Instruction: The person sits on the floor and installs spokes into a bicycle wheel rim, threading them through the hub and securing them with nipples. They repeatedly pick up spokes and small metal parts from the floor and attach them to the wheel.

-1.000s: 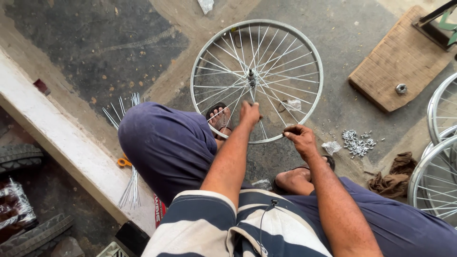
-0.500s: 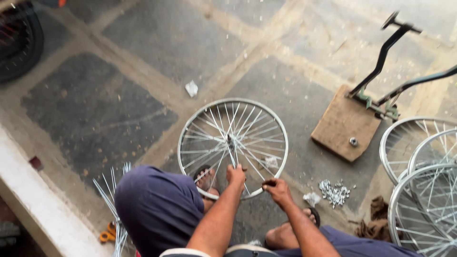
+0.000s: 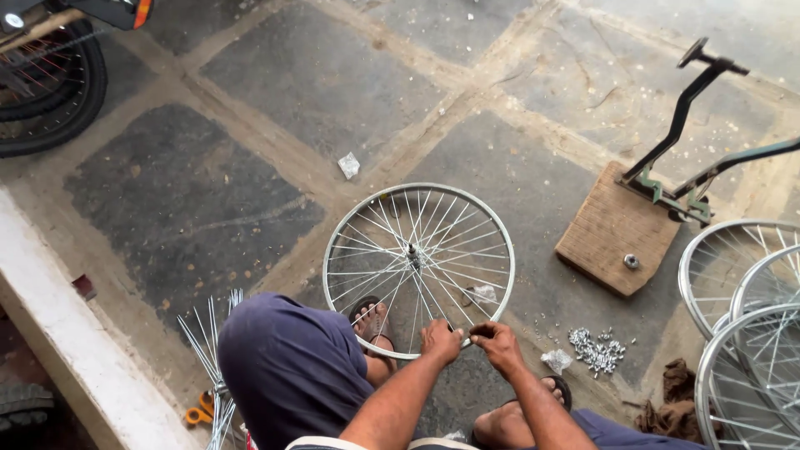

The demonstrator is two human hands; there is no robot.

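Note:
A silver bicycle wheel rim (image 3: 358, 217) with thin spokes and a centre hub (image 3: 411, 250) lies flat on the stone floor in front of my knees. My left hand (image 3: 440, 340) grips the rim's near edge where the spokes meet it. My right hand (image 3: 493, 342) is right beside it, fingers pinched on the same stretch of rim; what it pinches is too small to tell. The two hands nearly touch. My sandalled foot (image 3: 371, 321) rests under the wheel's near left part.
A heap of small metal nipples (image 3: 596, 348) lies to the right, with more spoked rims (image 3: 742, 333) beyond. A wooden block (image 3: 612, 229) holds a dark metal stand. Loose spokes (image 3: 204, 346) and an orange-handled tool (image 3: 200, 410) lie left, by a concrete ledge (image 3: 58, 333). A tyre (image 3: 58, 100) stands far left.
My left hand has slid from the spokes near the hub back to the rim's near edge, beside my right hand. My head has lifted, so more floor shows.

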